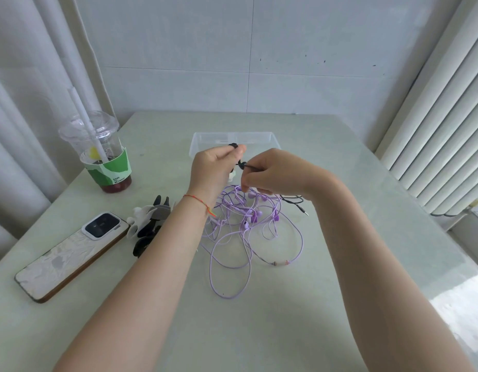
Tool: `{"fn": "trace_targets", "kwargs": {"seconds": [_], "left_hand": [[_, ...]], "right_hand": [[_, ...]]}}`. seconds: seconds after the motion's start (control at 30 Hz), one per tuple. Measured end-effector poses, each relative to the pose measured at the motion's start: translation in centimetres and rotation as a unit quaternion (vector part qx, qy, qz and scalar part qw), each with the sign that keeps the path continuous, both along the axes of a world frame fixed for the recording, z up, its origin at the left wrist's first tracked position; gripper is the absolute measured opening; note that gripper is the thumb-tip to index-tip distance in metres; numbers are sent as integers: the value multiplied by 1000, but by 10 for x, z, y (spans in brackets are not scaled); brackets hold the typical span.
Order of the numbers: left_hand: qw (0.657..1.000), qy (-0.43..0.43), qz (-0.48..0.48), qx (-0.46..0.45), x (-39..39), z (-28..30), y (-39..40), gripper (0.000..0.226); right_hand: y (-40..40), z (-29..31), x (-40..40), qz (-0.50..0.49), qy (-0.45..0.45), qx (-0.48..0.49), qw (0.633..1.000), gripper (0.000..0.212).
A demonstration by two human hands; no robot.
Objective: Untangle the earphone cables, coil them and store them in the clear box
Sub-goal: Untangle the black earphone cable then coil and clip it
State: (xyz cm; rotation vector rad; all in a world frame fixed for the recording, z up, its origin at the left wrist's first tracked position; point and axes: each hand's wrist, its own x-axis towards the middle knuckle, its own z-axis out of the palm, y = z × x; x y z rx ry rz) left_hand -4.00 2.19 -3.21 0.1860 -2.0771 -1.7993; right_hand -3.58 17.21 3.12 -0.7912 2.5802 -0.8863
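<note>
Left hand (219,163) pinches the black cable (241,165); right hand (270,174) grips it too. Wind snugly, box (275,139) waits at twelve o'clock.

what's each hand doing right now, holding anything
Left hand: fingers curled round the coiled part of the black earphone cable.
Right hand: fingers pinch the same black cable just beside the coil.

Home room, tiled wall (178,49), curtains (433,116), drink cup (103,157), phone (71,253)
</note>
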Motion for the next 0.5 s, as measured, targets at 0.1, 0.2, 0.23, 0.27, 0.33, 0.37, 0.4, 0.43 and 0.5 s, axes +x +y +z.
{"fn": "trace_targets", "kwargs": {"seconds": [0.1, 0.2, 0.23, 0.27, 0.33, 0.37, 0.4, 0.43, 0.5], "left_hand": [[995, -30, -11, -96, 0, 2, 0, 30], [993, -51, -61, -83, 1, 7, 3, 28], [993, -53, -80, -74, 1, 8, 4, 28], [991, -54, -102, -67, 2, 10, 6, 29], [986, -53, -154, -38, 5, 13, 9, 35], [982, -54, -181, -9, 7, 14, 10, 37], [977, -58, -205, 27, 9, 15, 10, 37], [970, -64, -226, 62, 10, 17, 10, 36], [956, -69, -259, 121, 13, 19, 8, 32]], "right_hand": [[1, 2, -3, -40, 38, -47, 997, 23], [6, 5, -11, -120, 67, -125, 983, 22], [8, 5, -15, -143, 68, -148, 976, 20], [10, 4, -17, -161, 71, -164, 971, 19], [13, 3, -23, -185, 84, -183, 962, 17], [13, 1, -25, -196, 91, -191, 958, 17], [14, 0, -27, -204, 97, -197, 954, 18], [15, -2, -28, -210, 103, -200, 952, 18], [15, -5, -30, -211, 109, -192, 952, 20]]}}
